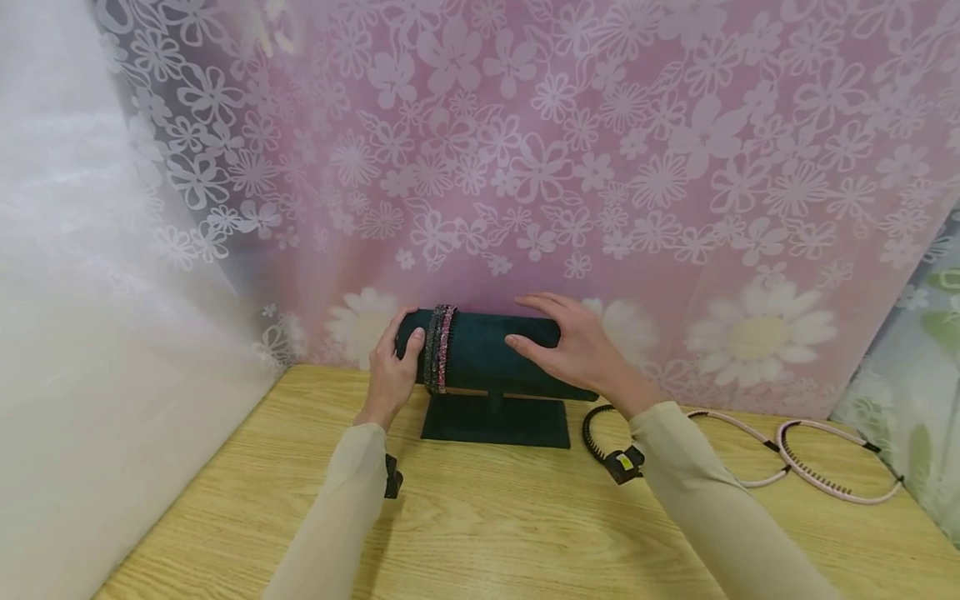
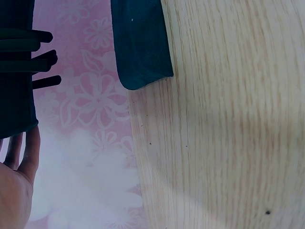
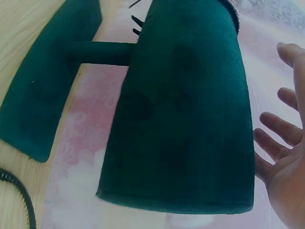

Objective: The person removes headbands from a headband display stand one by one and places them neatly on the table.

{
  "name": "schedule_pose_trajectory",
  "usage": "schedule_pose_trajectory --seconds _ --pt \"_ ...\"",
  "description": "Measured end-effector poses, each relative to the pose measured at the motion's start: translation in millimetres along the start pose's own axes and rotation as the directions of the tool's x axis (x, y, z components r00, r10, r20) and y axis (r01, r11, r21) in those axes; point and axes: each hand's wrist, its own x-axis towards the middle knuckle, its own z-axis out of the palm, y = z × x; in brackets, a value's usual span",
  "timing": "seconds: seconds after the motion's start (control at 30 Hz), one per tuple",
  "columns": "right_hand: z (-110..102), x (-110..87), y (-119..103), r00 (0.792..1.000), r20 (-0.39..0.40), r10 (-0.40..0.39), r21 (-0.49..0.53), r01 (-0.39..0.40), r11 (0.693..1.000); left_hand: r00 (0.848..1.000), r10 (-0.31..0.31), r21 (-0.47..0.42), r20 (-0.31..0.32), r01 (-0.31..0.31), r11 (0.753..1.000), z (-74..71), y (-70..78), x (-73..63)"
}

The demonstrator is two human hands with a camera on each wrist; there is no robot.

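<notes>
A dark green, velvety display stand with a horizontal roll on a flat base stands on the wooden table. Near the roll's left end sit glittery headbands, dark grey ones beside a pink one. My left hand grips that end, thumb in front. Dark headband tips jut from under the roll in the left wrist view. My right hand is spread at the roll's right end, holding nothing. In the right wrist view its fingers lie beside the roll; whether they touch it I cannot tell.
A black toothed headband lies right of the base, partly behind the right wrist. Further right, pale pink headbands lie on the table. A pink flowered sheet hangs behind, and a whitish sheet stands left.
</notes>
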Motion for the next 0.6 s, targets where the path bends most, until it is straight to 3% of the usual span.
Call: schedule_pose_trajectory --seconds 0.33,0.6 --pt "8 18.8 -4 0.995 0.045 0.088 0.025 -0.089 0.996 1.000 -0.003 -0.017 0.000 0.003 1.000 -1.0 0.1 0.4" --pt "20 29.7 -8 0.993 0.070 0.099 0.067 -0.104 0.992 1.000 -0.005 -0.008 0.006 0.005 1.000 -0.5 1.1 0.5"
